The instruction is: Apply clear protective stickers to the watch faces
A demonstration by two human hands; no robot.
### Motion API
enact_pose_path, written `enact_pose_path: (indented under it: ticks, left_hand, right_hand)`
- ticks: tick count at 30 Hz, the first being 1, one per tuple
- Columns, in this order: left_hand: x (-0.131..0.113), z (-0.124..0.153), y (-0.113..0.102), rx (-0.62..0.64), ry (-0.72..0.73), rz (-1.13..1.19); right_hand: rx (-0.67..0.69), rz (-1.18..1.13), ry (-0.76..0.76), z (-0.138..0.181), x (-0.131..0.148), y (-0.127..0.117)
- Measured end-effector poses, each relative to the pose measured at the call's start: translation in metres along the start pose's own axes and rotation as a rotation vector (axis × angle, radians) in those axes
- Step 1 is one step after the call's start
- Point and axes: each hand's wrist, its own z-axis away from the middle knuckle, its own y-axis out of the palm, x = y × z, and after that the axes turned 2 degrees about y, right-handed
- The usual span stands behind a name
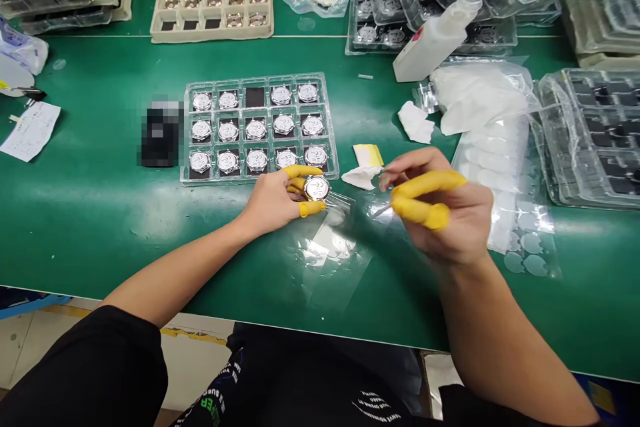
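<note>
A green worktop spans the view, and both forearms reach in from its near edge. Stacked clear plastic trays and a sheet of round film stickers lie toward the right edge, while a white plastic bottle lies tilted on trays near the far edge. A pulp tray of small round parts sits by that far edge. At the centre, a clear plastic tray has three rows of five compartments holding fourteen round silver watch cases, and one top-row compartment shows only its dark base. The left hand lies low just off the tray's near right corner, its fingers curled around a watch case, with yellow finger cots on the fingertips. A loose clear film lies beneath it. The right hand is raised and turned inward, its fingertips pinched narrowly beside a thin clear strip, though any grip on it is too small to tell.
</note>
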Motion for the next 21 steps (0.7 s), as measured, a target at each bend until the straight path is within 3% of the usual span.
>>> enact_pose_path:
  ticks: [3, 7, 13, 21]
  left_hand:
    - [0.001, 0.001, 0.000, 0.023, 0.025, -0.036]
    - [0.002, 0.001, 0.001, 0.036, 0.087, -0.054]
    - [-0.001, 0.001, 0.002, 0.049, 0.083, -0.089]
    - [-0.002, 0.002, 0.001, 0.072, 0.089, -0.150]
  right_hand:
    - [-0.140, -0.172, 0.336, 0.005, 0.001, 0.021]
    - [-0.101, -0.162, 0.610, 0.011, -0.001, 0.043]
    - [-0.095, -0.189, 0.720, 0.011, -0.003, 0.048]
    - [-0.062, -0.127, 0.718, 0.014, -0.007, 0.047]
